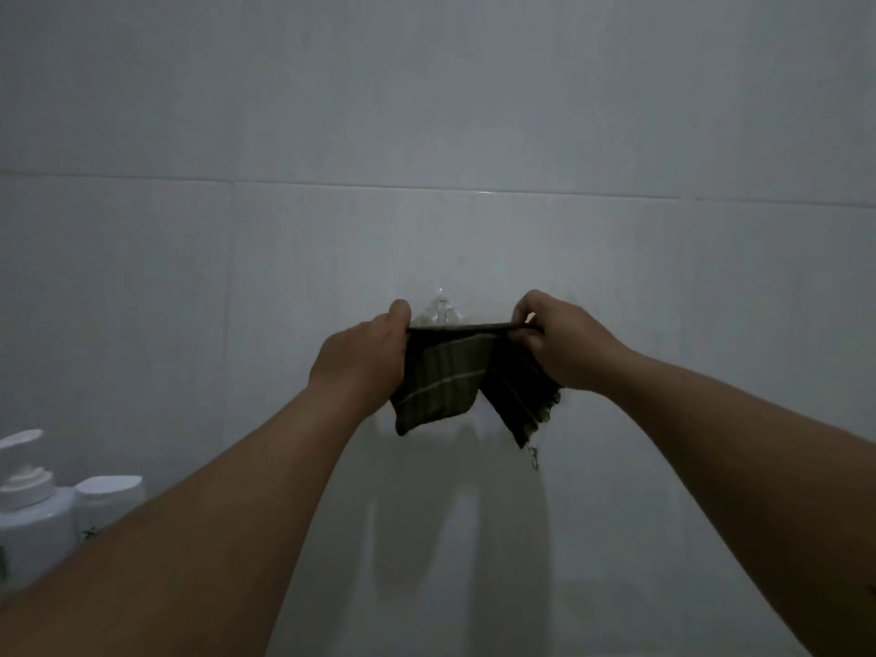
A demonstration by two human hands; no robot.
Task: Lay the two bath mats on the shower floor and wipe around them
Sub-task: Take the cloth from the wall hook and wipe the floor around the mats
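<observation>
A small dark green cloth point(445, 377) with pale stripes hangs stretched between both my hands in front of a white tiled wall. My left hand point(365, 358) grips its top left corner. My right hand point(564, 343) pinches the top right edge, and a frayed corner dangles below it. Just behind the cloth's top edge a clear plastic hook point(438, 312) sticks to the wall. No bath mat and no shower floor are in view.
A white pump bottle point(28, 509) and a second white-capped bottle point(111, 495) stand at the lower left, partly hidden by my left forearm. The white tiled wall point(426, 135) fills the rest of the view.
</observation>
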